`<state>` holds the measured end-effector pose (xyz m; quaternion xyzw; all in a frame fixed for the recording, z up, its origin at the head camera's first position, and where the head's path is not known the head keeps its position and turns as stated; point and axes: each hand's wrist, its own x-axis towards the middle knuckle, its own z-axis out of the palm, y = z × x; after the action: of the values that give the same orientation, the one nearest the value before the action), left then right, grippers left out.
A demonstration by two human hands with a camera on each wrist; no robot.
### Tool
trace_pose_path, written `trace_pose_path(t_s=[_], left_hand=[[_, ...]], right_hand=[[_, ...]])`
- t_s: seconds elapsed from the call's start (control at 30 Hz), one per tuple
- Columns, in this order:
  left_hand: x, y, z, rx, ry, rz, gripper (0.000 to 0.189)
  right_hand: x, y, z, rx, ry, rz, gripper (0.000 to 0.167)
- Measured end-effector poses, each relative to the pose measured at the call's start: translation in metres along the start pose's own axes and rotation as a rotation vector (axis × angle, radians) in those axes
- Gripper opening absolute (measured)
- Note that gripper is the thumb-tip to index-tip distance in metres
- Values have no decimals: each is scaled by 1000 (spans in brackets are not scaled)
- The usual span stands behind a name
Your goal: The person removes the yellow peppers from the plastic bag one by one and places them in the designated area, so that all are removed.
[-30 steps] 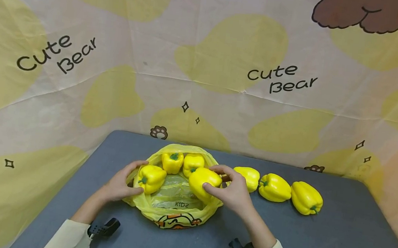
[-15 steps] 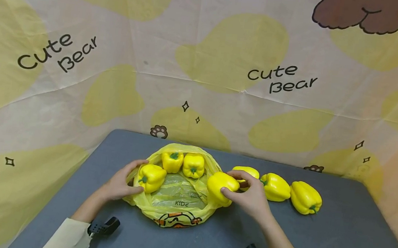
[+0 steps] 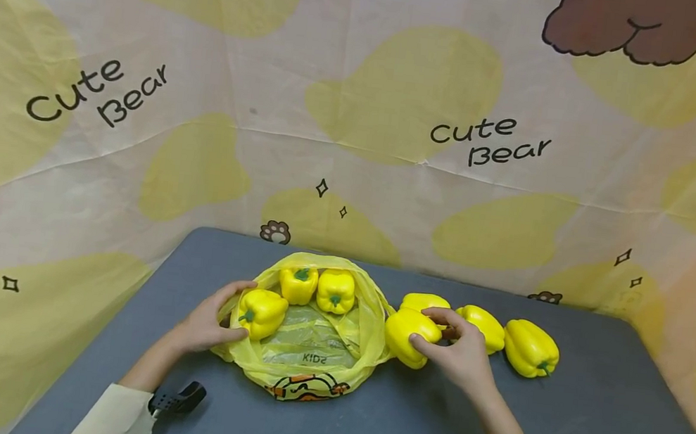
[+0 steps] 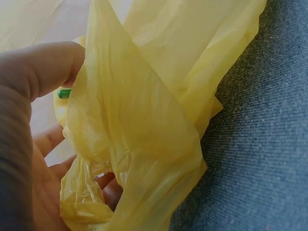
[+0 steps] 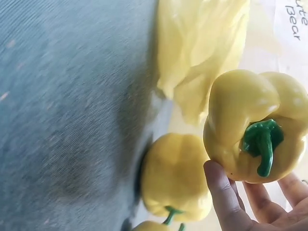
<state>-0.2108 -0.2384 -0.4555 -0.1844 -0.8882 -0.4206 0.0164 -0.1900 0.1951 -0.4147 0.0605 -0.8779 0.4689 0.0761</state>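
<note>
A yellow plastic bag (image 3: 308, 375) stands open-mouthed on the table, with three yellow bell peppers inside along its left and back. My left hand (image 3: 212, 319) grips the bag's left side, beside the leftmost pepper (image 3: 263, 313). In the left wrist view, folds of the bag (image 4: 139, 120) hide part of the fingers, and a green stem shows behind the thumb. Between thumb and fingers, my right hand (image 3: 461, 349) holds a yellow bell pepper (image 3: 412, 337) just outside the bag's right rim. Its green stem faces the right wrist camera, where the pepper (image 5: 240, 106) appears above the fingers.
Three more yellow peppers lie in a row right of the bag: one (image 3: 425, 301) partly behind the held pepper, a middle one (image 3: 483, 327) and a far right one (image 3: 531, 348). Behind the grey table (image 3: 596, 399) hangs a bear-print cloth (image 3: 361, 91).
My right hand has carried the bell pepper rightward, from over the bag's mouth to just beyond its right rim. The left hand stays at the bag's left side.
</note>
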Motion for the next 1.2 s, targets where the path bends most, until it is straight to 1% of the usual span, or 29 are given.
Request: trace_pose_path(t_s=[0.1,0.3,0.63,0.97,1.2], left_hand=[[0,-1,0,8,0,5,74],[0,0,-1,10,3,-7,75],[-1,2,-2,-6,-3,-1,74],[0,3,-2,-3,-7,-5,74],[-1,3,-2,-4,-8,-2,74]], right_hand=[[0,6,-1,-18,16,3,43],[0,14,-1,-41,13,29,42],[0,19,1,-65,-16,87,45],[-2,26,4,-88,-30,111,47],[-3,26,5,-112,-35,120,51]])
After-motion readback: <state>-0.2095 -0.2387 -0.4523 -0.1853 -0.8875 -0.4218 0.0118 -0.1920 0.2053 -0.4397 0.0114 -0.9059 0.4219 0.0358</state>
